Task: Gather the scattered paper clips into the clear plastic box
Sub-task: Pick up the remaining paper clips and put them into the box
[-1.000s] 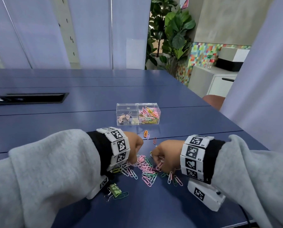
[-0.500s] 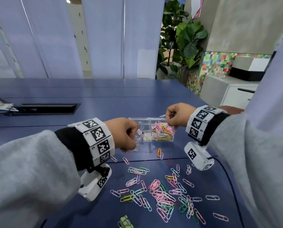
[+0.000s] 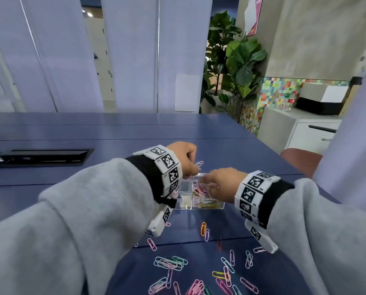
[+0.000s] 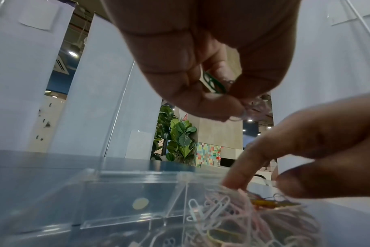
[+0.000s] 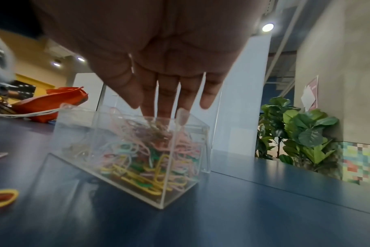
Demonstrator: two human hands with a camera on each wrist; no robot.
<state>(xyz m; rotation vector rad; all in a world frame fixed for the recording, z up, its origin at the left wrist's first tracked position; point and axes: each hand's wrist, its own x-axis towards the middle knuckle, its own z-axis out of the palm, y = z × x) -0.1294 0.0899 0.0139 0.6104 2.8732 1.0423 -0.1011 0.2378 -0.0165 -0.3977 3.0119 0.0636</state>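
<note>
Head view: our right hand (image 3: 220, 182) has just opened over the clear plastic box (image 3: 199, 204), clips dropped; left hand (image 3: 186, 158) still clutches paper clips (image 3: 199, 163), many remain.

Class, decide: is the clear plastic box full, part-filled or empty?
Part-filled. One compartment of the clear plastic box holds a heap of coloured paper clips; the other looks nearly bare.

Both your hands crowd the clear plastic box (image 3: 201, 206) mouth (left hand (image 3: 185, 159), right hand (image 3: 221, 180)). Scattered paper clips (image 3: 199, 271) litter the table (image 3: 231, 150) nearer you.
</note>
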